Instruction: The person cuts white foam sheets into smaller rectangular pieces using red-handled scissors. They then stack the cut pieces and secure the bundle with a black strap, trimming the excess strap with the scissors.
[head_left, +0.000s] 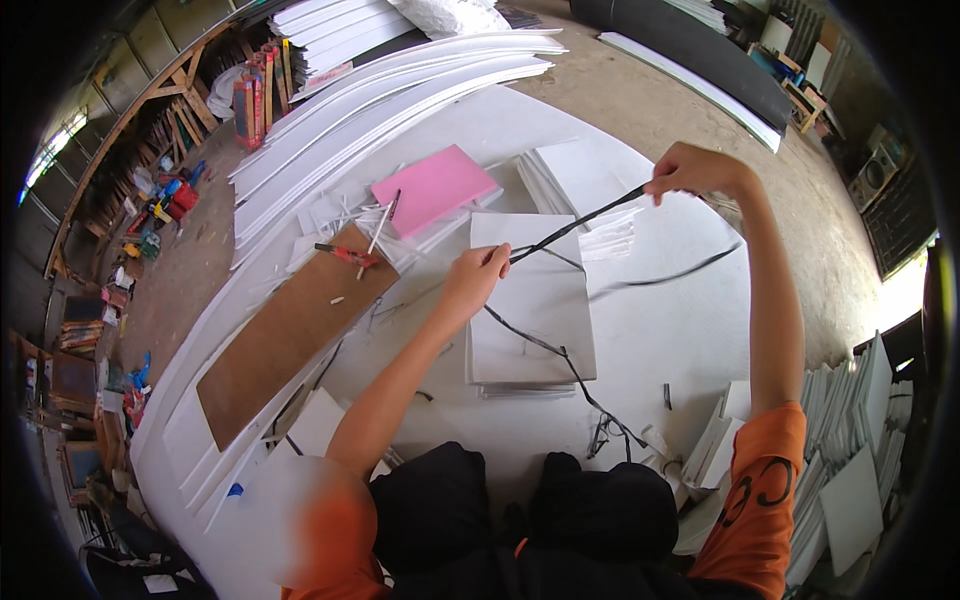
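A black plastic string (585,220) stretches taut and slanting between my two hands, above a stack of white boards (530,335). My left hand (478,280) pinches its lower end over the left part of the stack. Higher and to the right, my right hand (693,172) grips the other end with bent fingers. From near my left hand a loose strand (525,336) runs down across the stack to a tangle by my knees. Another black strand (685,272) trails off to the right over the white surface. Whether the string passes under the stack is hidden.
A pink block (440,185) and a second stack of white boards (575,175) lie beyond. On the left, a brown board (300,330) bears a red cutter (348,255). Long white sheets (390,95) are piled at the far left. More white boards (850,500) stand at right.
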